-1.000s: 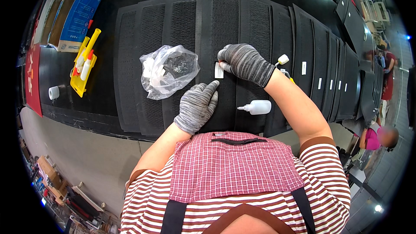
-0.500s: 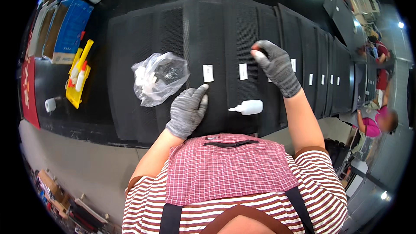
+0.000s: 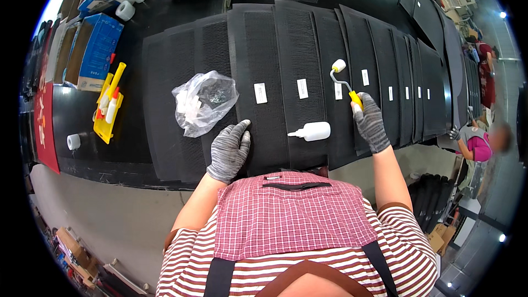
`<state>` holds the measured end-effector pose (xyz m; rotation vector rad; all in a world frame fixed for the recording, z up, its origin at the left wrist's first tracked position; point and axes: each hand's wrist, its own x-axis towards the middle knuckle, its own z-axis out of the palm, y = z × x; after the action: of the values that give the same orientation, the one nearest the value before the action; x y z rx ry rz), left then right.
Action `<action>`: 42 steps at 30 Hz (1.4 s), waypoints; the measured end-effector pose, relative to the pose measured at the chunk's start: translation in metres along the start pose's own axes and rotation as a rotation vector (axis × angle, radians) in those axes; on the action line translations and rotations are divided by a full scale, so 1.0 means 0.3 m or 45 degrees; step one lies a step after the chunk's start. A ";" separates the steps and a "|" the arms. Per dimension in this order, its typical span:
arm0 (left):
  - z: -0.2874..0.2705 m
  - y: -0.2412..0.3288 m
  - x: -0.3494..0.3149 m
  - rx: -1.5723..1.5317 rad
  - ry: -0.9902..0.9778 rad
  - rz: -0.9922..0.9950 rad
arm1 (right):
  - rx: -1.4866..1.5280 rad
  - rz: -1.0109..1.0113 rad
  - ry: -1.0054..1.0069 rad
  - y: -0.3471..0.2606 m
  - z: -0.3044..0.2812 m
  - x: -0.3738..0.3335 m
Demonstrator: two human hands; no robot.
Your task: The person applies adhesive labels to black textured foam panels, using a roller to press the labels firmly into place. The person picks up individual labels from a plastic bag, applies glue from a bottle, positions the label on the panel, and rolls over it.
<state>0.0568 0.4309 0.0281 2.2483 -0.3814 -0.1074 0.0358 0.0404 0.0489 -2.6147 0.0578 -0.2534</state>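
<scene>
Both hands wear grey knitted gloves. My left hand lies flat with fingers spread on a black textured mat, just below a clear plastic bag. My right hand grips the yellow handle of a small roller, whose white foam head is lifted over the overlapping mats. Small white labels are stuck in a row across the mats. A white squeeze bottle lies on its side between my hands.
A yellow tray with bottles sits at the left, beside blue boxes and tape rolls. A small white roll lies near the table's front edge. Another person works at the far right.
My right hand left the labels, moved right and took up the roller. The view shifted left to right along the mats. My left hand stayed flat on the mat.
</scene>
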 end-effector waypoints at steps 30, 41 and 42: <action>0.046 -0.132 -0.048 -0.169 0.175 0.275 | 0.062 -0.007 -0.490 -0.650 0.126 -0.219; 0.041 -0.122 -0.059 -0.158 0.154 0.221 | -0.037 -0.187 -0.469 -0.600 0.233 -0.185; 0.038 -0.121 -0.070 -0.166 0.163 0.222 | -0.048 -0.163 -0.533 -0.588 0.208 -0.220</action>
<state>0.0433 0.4511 -0.0078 2.0716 -0.4851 0.0996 -0.0182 0.2301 0.0716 -2.6561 -0.2517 0.2564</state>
